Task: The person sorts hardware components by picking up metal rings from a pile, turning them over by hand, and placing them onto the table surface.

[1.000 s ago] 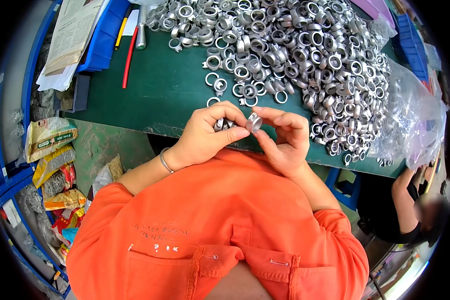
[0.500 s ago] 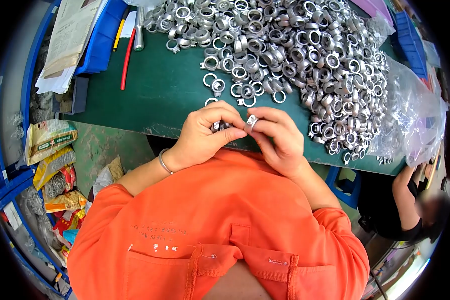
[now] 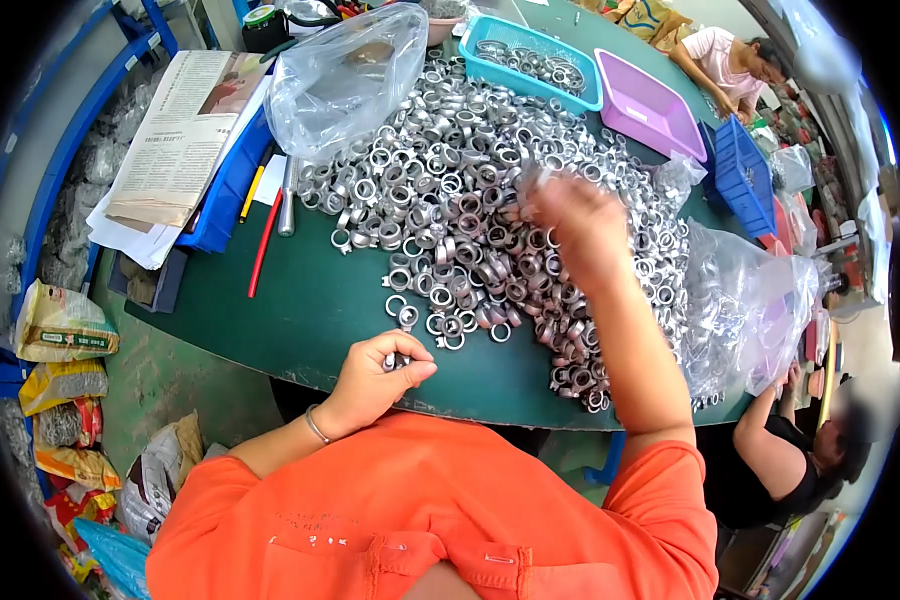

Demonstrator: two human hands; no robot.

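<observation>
A large heap of grey metal rings (image 3: 450, 190), many with a small lug on the side, is spread over the green table (image 3: 300, 320). My left hand (image 3: 375, 375) stays near the table's front edge, its fingers curled around small metal rings (image 3: 398, 360) that show partly between thumb and fingers. Over the right part of the heap, my right hand (image 3: 582, 222) is stretched forward and smeared by motion. Whether its fingers hold a ring cannot be made out. A few loose rings (image 3: 407, 316) lie just beyond my left hand.
Behind the heap stand a turquoise basket (image 3: 480, 75) with rings and a purple tray (image 3: 660, 115). Clear plastic bags (image 3: 345, 85) (image 3: 750, 290) lie at both sides. A red pen (image 3: 263, 250) and a blue bin (image 3: 232, 190) are left. One person (image 3: 735, 65) sits across, another (image 3: 785, 450) at right.
My hands were together at the table edge with a ring between them. My right hand has since moved forward over the heap. The left remains curled near the edge, and the view has tilted up.
</observation>
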